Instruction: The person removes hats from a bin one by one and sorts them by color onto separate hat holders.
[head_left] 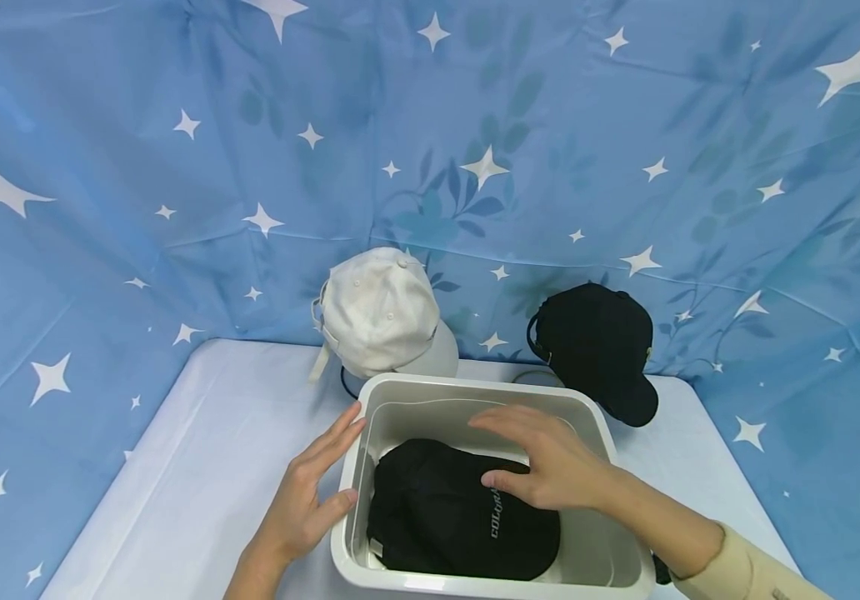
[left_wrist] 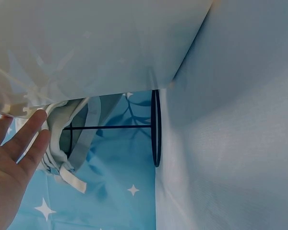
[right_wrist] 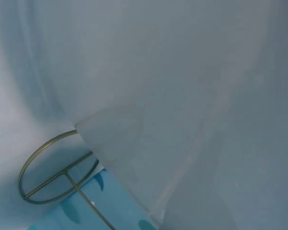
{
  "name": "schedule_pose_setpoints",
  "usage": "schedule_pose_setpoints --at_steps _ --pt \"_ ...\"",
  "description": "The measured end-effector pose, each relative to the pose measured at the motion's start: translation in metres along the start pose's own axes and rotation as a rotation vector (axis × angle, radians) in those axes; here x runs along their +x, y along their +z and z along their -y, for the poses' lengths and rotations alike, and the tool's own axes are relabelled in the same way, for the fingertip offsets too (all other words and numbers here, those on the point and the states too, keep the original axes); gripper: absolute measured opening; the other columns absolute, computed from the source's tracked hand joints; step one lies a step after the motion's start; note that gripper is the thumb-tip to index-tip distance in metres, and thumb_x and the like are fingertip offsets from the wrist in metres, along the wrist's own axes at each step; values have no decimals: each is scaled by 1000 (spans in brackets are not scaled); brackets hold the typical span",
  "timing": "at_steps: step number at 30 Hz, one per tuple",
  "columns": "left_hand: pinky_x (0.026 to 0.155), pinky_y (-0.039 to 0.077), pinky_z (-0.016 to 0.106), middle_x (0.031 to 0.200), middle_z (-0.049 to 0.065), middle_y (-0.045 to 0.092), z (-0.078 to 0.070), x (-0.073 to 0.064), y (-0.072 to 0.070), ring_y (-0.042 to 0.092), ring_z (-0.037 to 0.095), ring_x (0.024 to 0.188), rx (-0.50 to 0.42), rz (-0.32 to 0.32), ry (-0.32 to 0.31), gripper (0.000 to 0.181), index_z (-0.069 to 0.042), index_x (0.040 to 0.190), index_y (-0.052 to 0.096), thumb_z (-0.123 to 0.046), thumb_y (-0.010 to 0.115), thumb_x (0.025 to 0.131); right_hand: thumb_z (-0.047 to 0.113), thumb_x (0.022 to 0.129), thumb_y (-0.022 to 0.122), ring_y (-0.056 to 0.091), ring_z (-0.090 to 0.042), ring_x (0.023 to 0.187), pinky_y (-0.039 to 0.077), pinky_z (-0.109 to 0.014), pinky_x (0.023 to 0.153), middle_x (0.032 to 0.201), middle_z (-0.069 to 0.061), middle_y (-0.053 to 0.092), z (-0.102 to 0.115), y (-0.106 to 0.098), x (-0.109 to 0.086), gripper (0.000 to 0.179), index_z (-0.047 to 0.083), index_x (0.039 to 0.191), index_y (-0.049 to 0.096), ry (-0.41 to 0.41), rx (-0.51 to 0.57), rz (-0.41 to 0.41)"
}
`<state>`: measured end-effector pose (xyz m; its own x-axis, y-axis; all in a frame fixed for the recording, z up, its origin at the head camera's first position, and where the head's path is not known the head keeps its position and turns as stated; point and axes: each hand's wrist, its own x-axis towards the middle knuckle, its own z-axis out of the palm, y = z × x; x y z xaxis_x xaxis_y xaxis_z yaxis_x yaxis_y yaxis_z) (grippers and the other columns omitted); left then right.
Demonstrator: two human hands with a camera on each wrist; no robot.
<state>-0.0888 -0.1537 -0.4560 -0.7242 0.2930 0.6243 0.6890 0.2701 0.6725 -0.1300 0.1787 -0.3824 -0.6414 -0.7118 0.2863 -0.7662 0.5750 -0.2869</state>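
A light grey plastic bin (head_left: 351, 533) stands at the front of the table, and inside it lies a black cap (head_left: 437, 508) with light lettering on it. My left hand (head_left: 298, 500) is at the bin's left side, fingers extended and fingertips by the rim. In the left wrist view the same hand (left_wrist: 14, 167) shows spread fingers near the bin's wall (left_wrist: 101, 52). Over the bin, above the black cap, my right hand (head_left: 550, 458) hovers with thumb and fingers apart, holding nothing. The right wrist view shows the bin's wall (right_wrist: 182, 96) but not the hand.
Behind the bin a cream cap (head_left: 381, 312) hangs on a dark wire stand (left_wrist: 156, 129). At back right another black cap (head_left: 595, 350) sits on a stand with a gold-coloured ring base (right_wrist: 26, 167). A blue star-patterned cloth (head_left: 250, 125) surrounds the white table (head_left: 197, 450).
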Motion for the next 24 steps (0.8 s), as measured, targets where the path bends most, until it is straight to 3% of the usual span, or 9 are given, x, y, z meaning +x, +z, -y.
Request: schedule_pose_setpoints --at_steps 8,18,24 --pt "107 28 23 148 17 34 -2 1 -1 38 32 133 0 0 2 66 1 139 45 -10 57 75 52 83 64 50 -11 120 45 -41 95 131 11 53 3 8 4 59 21 132 54 -31 26 53" --pt "107 28 23 147 19 36 -1 1 0 39 32 132 13 -6 3 65 1 138 45 -13 56 76 62 76 65 48 -6 121 43 -38 98 131 17 50 6 18 4 68 24 131 54 91 79 171" --pt "107 28 22 146 20 36 0 0 1 40 34 132 16 -11 2 67 1 138 46 -10 58 73 61 75 66 50 -8 118 43 -38 97 130 13 52 8 27 4 68 23 130 55 86 114 235"
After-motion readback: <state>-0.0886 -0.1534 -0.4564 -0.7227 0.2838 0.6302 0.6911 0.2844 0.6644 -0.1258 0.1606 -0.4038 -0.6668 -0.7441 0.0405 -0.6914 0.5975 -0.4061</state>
